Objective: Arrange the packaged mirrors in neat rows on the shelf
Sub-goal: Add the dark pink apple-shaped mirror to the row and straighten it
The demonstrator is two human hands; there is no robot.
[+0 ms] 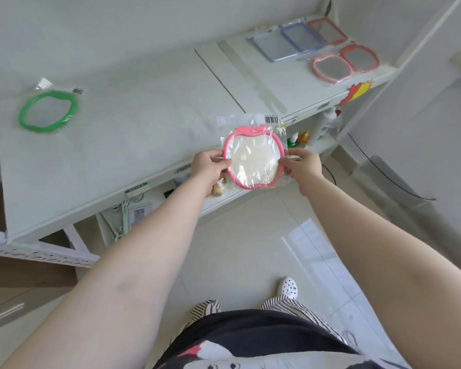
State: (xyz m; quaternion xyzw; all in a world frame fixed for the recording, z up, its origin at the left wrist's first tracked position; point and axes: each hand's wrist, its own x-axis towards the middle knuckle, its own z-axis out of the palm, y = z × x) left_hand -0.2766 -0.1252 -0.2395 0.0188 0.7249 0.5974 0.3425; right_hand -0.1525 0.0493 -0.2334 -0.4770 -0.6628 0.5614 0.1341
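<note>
A pink apple-shaped mirror (253,158) in a clear plastic bag is held over the front edge of the white shelf top (133,134). My left hand (207,165) pinches its left rim and my right hand (302,164) pinches its right rim. A green apple-shaped packaged mirror (48,111) lies alone at the far left of the shelf top. At the far right, rectangular mirrors in grey-blue (273,46), blue (301,37) and pink (328,30) lie in a row, with two pink apple mirrors (332,68) (359,57) in front of them.
Lower shelves under the top hold small goods such as green hangers (117,225) and yellow toys (301,137). A yellow-orange tag (357,92) sticks to the shelf's front edge at right. A tiled floor (250,251) lies below, with my white-slippered foot (288,286).
</note>
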